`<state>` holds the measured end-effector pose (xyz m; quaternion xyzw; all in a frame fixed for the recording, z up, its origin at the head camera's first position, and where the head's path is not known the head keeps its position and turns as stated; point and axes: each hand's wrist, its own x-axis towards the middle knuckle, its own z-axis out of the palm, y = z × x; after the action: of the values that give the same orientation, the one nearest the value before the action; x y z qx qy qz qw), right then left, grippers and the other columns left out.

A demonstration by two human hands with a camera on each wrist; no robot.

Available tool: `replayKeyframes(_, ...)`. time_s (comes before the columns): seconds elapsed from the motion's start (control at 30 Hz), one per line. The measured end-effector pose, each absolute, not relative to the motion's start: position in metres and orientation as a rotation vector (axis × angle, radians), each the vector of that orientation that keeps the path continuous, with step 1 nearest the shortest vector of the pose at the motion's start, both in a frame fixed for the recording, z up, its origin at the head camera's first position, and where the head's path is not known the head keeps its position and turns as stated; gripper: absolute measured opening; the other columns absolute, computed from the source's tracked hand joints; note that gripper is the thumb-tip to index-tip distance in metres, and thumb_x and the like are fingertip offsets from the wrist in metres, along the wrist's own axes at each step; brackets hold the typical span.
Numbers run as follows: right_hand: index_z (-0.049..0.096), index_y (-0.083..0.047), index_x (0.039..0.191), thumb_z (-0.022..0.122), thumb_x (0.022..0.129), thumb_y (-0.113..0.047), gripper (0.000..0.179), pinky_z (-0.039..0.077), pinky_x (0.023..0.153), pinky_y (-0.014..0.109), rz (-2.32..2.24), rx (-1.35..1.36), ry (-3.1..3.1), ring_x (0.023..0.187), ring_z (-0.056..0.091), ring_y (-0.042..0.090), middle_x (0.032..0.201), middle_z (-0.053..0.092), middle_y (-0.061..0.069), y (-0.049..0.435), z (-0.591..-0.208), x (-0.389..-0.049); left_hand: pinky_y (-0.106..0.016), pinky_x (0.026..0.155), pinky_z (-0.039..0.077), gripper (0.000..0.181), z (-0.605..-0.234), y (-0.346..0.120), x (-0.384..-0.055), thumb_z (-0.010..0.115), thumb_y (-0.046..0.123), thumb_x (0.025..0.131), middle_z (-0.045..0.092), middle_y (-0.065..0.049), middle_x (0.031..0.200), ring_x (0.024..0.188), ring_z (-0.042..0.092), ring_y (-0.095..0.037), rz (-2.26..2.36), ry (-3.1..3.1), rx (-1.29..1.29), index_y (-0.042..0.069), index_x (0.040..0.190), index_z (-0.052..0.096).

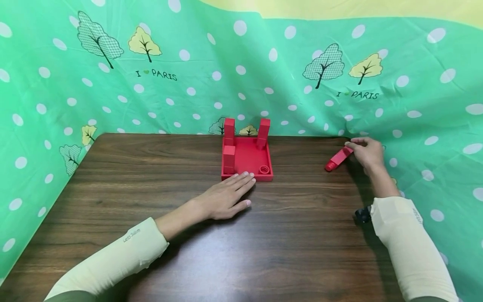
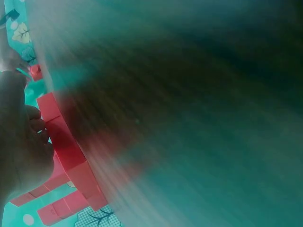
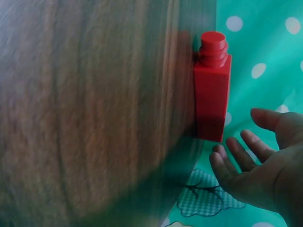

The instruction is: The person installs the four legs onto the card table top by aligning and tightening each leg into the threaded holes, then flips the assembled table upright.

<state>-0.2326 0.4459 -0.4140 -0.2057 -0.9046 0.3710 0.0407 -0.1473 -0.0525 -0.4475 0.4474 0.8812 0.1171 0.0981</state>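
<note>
A red square base [image 1: 250, 154] with a low rim sits at the table's back middle. Red square posts [image 1: 229, 159] stand upright in three of its corners, and a round threaded socket [image 1: 264, 170] shows in the near right corner. My left hand [image 1: 226, 198] rests straight fingers on the base's near rim. At the right lies a loose red post [image 1: 339, 159] with a threaded end [image 3: 213, 49] towards the near left. My right hand [image 1: 367, 154] is at its far end; in the right wrist view the fingers are spread apart just off the post.
The dark wooden table [image 1: 170, 167] has its back and right edges close to the loose post. A green dotted cloth [image 1: 241, 84] hangs behind and along the sides. A small black object [image 1: 363, 214] is by the right sleeve [image 1: 400, 235].
</note>
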Motion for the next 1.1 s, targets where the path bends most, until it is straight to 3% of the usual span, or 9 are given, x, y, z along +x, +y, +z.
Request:
replayKeyframes(0.1,0.057,0.002,0.159,0.059,0.114,-0.051,0.070,0.054,0.081,0.023,1.167,-0.652,-2.796,0.117,0.058,0.025,0.158,0.054,0.026,0.452,-0.417,-0.231,-0.046,0.148,0.014,0.077,-0.448,-0.052,-0.147,0.045,0.048,0.119,0.020,-0.011,0.190,0.179,0.014,-0.029,0.343,2.610,1.324,0.007,0.180,0.023)
replayKeyframes(0.23,0.052,0.005,0.160,0.061,0.112,-0.054,0.076,0.065,0.080,0.016,1.281,-0.674,-2.794,0.102,0.067,0.009,0.150,0.056,0.022,0.456,-0.421,-0.230,-0.046,0.148,0.014,0.077,-0.447,-0.053,-0.147,0.045,0.048,0.119,0.020,-0.012,0.190,0.179,0.014,-0.029,0.349,2.611,1.325,0.006,0.180,0.023)
replayKeyframes(0.3,0.050,0.006,0.161,0.062,0.111,-0.054,0.079,0.066,0.081,0.014,1.332,-0.666,-2.797,0.100,0.067,0.004,0.151,0.055,0.021,0.458,-0.422,-0.229,-0.046,0.148,0.013,0.077,-0.447,-0.052,-0.147,0.045,0.049,0.119,0.020,-0.012,0.190,0.179,0.014,-0.029,0.349,2.610,1.322,0.007,0.180,0.023)
replayKeyframes(0.5,0.041,0.004,0.169,0.053,0.115,-0.054,0.081,0.067,0.085,0.016,1.404,-0.579,-2.831,0.112,0.065,0.009,0.155,0.051,0.017,0.463,-0.426,-0.227,-0.044,0.148,0.013,0.077,-0.447,-0.051,-0.147,0.044,0.050,0.120,0.019,-0.010,0.191,0.179,0.014,-0.027,0.333,2.607,1.304,0.008,0.181,0.021)
replayKeyframes(0.7,0.036,0.001,0.174,0.049,0.119,-0.045,0.073,0.066,0.090,0.016,1.479,-0.487,-2.870,0.107,0.061,-0.005,0.149,0.053,0.004,0.475,-0.432,-0.227,-0.045,0.148,0.013,0.077,-0.445,-0.051,-0.146,0.043,0.050,0.120,0.020,-0.010,0.190,0.179,0.015,-0.028,0.326,2.607,1.304,0.007,0.181,0.022)
replayKeyframes(0.83,0.032,0.003,0.175,0.047,0.120,-0.020,0.061,0.065,0.093,0.016,1.538,-0.383,-2.894,0.106,0.061,-0.008,0.157,0.049,0.012,0.482,-0.435,-0.225,-0.045,0.148,0.013,0.077,-0.444,-0.050,-0.146,0.044,0.050,0.120,0.020,-0.011,0.190,0.179,0.015,-0.028,0.330,2.605,1.300,0.007,0.180,0.022)
replayKeyframes(0.93,0.032,0.003,0.175,0.051,0.117,-0.007,0.062,0.064,0.090,0.013,1.503,-0.344,-2.920,0.099,0.063,-0.012,0.157,0.049,0.019,0.485,-0.437,-0.224,-0.045,0.148,0.013,0.077,-0.443,-0.050,-0.146,0.044,0.050,0.120,0.020,-0.011,0.190,0.179,0.015,-0.028,0.331,2.604,1.298,0.007,0.180,0.023)
replayKeyframes(1.1,0.036,-0.004,0.176,0.069,0.113,-0.017,0.073,0.055,0.081,0.004,1.341,-0.329,-2.985,0.098,0.058,-0.015,0.162,0.051,0.031,0.485,-0.441,-0.225,-0.045,0.148,0.013,0.077,-0.443,-0.050,-0.146,0.044,0.049,0.120,0.021,-0.011,0.190,0.179,0.015,-0.028,0.331,2.604,1.301,0.007,0.180,0.022)
